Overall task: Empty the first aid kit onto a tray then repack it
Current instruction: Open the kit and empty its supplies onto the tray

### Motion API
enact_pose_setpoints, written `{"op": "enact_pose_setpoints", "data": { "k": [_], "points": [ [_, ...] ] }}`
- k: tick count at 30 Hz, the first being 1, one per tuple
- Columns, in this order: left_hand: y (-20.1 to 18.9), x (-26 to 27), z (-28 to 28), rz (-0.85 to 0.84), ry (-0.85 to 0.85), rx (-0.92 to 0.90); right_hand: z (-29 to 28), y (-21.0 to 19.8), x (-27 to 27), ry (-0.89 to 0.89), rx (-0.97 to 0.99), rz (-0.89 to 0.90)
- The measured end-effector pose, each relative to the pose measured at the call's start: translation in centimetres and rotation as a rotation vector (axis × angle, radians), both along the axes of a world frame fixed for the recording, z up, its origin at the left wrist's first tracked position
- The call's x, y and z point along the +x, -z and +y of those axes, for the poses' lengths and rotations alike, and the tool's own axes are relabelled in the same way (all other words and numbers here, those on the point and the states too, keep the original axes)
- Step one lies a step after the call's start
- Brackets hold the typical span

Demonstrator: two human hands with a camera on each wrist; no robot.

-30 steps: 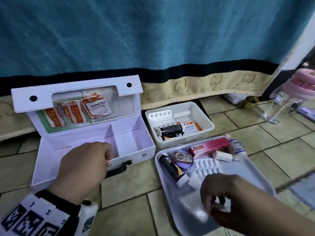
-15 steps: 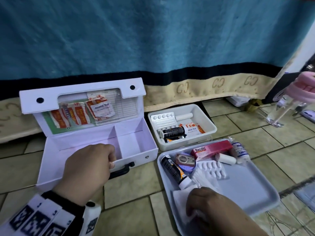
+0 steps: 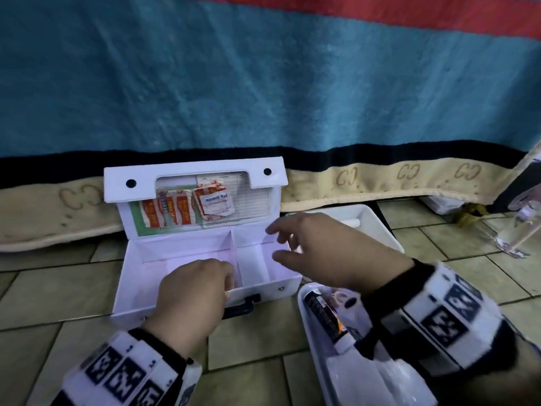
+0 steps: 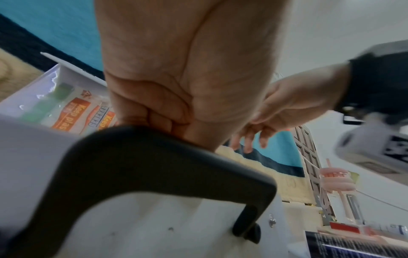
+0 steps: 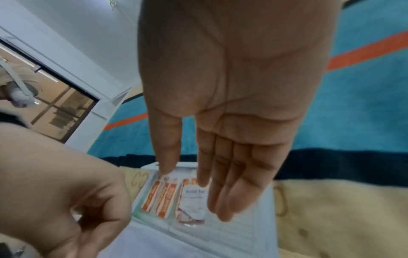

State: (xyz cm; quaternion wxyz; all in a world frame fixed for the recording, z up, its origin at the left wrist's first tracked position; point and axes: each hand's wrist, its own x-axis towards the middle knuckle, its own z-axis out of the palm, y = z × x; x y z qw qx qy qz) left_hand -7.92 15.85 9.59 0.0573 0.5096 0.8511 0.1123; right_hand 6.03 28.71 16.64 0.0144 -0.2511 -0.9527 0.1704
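Note:
The white first aid kit (image 3: 131, 300) stands open on the tiled floor, both compartments bare. Its raised lid (image 3: 193, 174) holds orange plasters (image 3: 167, 209) and an alcohol pad (image 3: 216, 203) in a clear pocket. My left hand (image 3: 199, 288) grips the kit's front wall just above the black handle (image 4: 167, 157). My right hand (image 3: 281, 243) hovers open over the right compartment, fingers straight and pointing at the lid, holding nothing; the right wrist view shows its bare palm (image 5: 220, 192) before the plasters (image 5: 163, 197). The grey tray (image 3: 311, 347) lies at lower right with a black tube (image 3: 322, 315), mostly hidden by my right forearm.
A white plastic bin (image 3: 380, 227) sits behind my right hand, right of the kit. A clear bottle (image 3: 518, 230) stands at the far right on the tiles. A blue blanket (image 3: 263, 83) with a beige hem hangs down just behind the kit.
My right hand left the tray and moved up and left over the kit's right compartment, now open. The left hand keeps its grip on the front wall.

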Motion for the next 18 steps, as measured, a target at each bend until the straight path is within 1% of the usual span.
{"op": "enact_pose_setpoints", "data": {
  "k": [2,3,4,9,12,15,17,18],
  "points": [
    [-0.2,0.1,0.1,0.007,0.008,-0.011,1.0,0.4,-3.1,-0.056,0.013,-0.148],
    [-0.3,0.1,0.1,0.005,0.009,-0.018,1.4,0.5,-4.5,-0.068,0.027,-0.19],
    [-0.3,0.1,0.1,-0.001,0.009,-0.026,1.6,0.6,-5.6,-0.069,0.047,-0.183],
    [-0.3,0.1,0.3,-0.007,0.002,-0.053,1.4,1.7,-8.1,0.026,0.153,0.05],
    [-0.4,0.1,0.2,-0.003,-0.009,-0.056,0.9,2.8,-8.3,0.08,0.179,0.132],
    [-0.6,0.2,0.1,0.007,0.001,-0.077,0.7,2.9,-7.9,0.05,0.217,0.213],
    [-0.7,0.2,0.2,0.006,0.014,-0.081,1.2,2.0,-7.8,0.031,0.228,0.288],
    [-0.7,0.1,0.2,-0.006,0.016,-0.077,1.5,1.5,-7.9,0.016,0.224,0.294]
  ]
}}
